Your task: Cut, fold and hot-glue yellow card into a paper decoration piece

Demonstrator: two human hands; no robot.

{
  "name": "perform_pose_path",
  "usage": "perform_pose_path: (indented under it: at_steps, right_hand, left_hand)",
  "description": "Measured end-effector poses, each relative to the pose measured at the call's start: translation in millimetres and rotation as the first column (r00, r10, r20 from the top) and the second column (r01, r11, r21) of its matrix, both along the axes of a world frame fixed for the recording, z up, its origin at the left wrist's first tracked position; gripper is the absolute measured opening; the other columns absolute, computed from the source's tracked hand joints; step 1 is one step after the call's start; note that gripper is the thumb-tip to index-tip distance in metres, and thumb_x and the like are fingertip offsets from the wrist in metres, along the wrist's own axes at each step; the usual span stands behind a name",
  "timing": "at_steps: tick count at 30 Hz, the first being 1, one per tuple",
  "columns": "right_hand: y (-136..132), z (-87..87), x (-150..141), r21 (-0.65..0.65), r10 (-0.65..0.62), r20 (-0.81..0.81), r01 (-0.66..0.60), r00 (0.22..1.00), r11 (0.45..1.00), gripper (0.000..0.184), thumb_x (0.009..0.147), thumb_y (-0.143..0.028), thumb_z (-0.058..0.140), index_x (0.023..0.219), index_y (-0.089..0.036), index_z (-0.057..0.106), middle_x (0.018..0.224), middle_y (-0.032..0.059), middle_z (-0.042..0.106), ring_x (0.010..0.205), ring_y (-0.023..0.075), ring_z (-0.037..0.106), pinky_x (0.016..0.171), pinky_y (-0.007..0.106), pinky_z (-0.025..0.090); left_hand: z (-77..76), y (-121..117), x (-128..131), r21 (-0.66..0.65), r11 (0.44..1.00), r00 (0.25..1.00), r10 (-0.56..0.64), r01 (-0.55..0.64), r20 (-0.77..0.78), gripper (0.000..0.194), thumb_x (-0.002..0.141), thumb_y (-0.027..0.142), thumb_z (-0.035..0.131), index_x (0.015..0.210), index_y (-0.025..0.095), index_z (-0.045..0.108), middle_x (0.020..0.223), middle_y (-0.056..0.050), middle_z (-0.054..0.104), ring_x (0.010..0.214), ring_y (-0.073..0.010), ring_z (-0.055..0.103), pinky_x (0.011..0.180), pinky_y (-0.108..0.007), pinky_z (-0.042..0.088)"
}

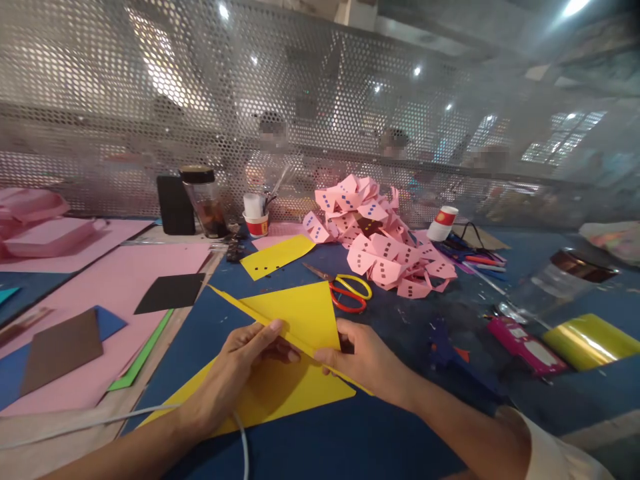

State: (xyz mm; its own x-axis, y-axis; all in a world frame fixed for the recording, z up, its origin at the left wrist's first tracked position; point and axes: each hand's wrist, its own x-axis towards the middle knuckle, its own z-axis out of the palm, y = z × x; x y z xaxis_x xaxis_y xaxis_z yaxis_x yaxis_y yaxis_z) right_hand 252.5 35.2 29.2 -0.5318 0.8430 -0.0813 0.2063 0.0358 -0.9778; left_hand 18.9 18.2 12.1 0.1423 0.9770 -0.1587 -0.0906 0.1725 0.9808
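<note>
A sheet of yellow paper (pixel 300 310) is held above the table by both hands, its near edge folded into a narrow strip. My left hand (pixel 253 353) grips the folded edge at the middle, thumb on top and fingers beneath. Toward the right end, my right hand (pixel 363 357) pinches the same fold between thumb and fingers. Under the hands lies a second yellow sheet (pixel 280 393), partly covered by them. Just beyond the held sheet are scissors (pixel 350 293) with red and yellow handles, blades spread.
A heap of folded pink paper pieces (pixel 375 230) with small dark squares stands behind. At left are pink sheets (pixel 170 260), a black piece (pixel 170 293) and a brown piece (pixel 65 350). A blue glue gun (pixel 460 357), magenta device (pixel 525 345) and clear jar (pixel 555 283) lie right. A white cable (pixel 243 440) crosses in front.
</note>
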Motion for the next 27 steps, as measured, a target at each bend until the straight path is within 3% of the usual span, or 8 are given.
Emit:
perform_pose_path:
  at_steps: [3, 5, 15, 20, 27]
  right_hand:
    - [0, 1.0, 0, 0.01, -0.027, -0.082, 0.028, 0.996, 1.0, 0.032, 0.091, -0.038, 0.071, 0.117, -0.019, 0.069, 0.113, 0.0068, 0.075, 0.101, 0.0243, 0.071, 0.084, 0.032, 0.056]
    - [0, 3.2, -1, 0.02, -0.044, -0.123, 0.046, 0.991, 0.999, 0.033, 0.091, -0.038, 0.072, 0.118, -0.019, 0.069, 0.115, 0.0074, 0.075, 0.104, 0.0257, 0.07, 0.088, 0.034, 0.056]
    - [-2, 8.8, -3, 0.049, -0.083, -0.163, 0.092, 0.983, 0.995, 0.029, 0.093, -0.04, 0.069, 0.111, -0.018, 0.068, 0.107, 0.0063, 0.074, 0.096, 0.0224, 0.069, 0.084, 0.032, 0.054]
    - [2, 7.0, 0, 0.056, -0.15, -0.206, 0.164, 0.967, 0.985, 0.027, 0.091, -0.043, 0.071, 0.097, -0.017, 0.065, 0.087, 0.0011, 0.068, 0.079, 0.0165, 0.063, 0.071, 0.026, 0.049]
    - [1, 13.2, -1, 0.031, -0.118, -0.317, 0.135, 0.941, 0.99, 0.034, 0.094, -0.05, 0.068, 0.104, -0.018, 0.064, 0.09, 0.0019, 0.067, 0.081, 0.0171, 0.065, 0.074, 0.027, 0.051]
  left_hand:
    - [2.8, -2, -1, 0.005, 0.997, 0.993, -0.07, 0.071, -0.094, 0.05, 0.093, 0.057, 0.062, 0.073, 0.015, 0.08, 0.08, -0.011, 0.081, 0.076, -0.0233, 0.074, 0.085, -0.03, 0.052]
    - [3.8, -3, -1, -0.013, 0.995, 0.988, -0.097, 0.096, -0.12, 0.051, 0.093, 0.058, 0.061, 0.072, 0.015, 0.08, 0.079, -0.011, 0.081, 0.076, -0.0234, 0.075, 0.086, -0.03, 0.052]
    - [2.9, -2, 0, 0.017, 0.988, 0.974, -0.149, 0.154, -0.171, 0.054, 0.096, 0.057, 0.056, 0.07, 0.015, 0.079, 0.075, -0.01, 0.08, 0.072, -0.0217, 0.073, 0.08, -0.028, 0.052]
    - [-1.7, -2, 0, 0.011, 0.982, 0.974, -0.187, 0.19, -0.131, 0.052, 0.096, 0.056, 0.058, 0.067, 0.016, 0.075, 0.07, -0.009, 0.078, 0.066, -0.019, 0.071, 0.075, -0.026, 0.051]
    - [-2.7, 4, 0, -0.032, 0.993, 0.994, -0.112, 0.111, -0.009, 0.039, 0.089, 0.054, 0.071, 0.075, 0.018, 0.07, 0.07, -0.004, 0.074, 0.066, -0.0167, 0.067, 0.07, -0.025, 0.052]
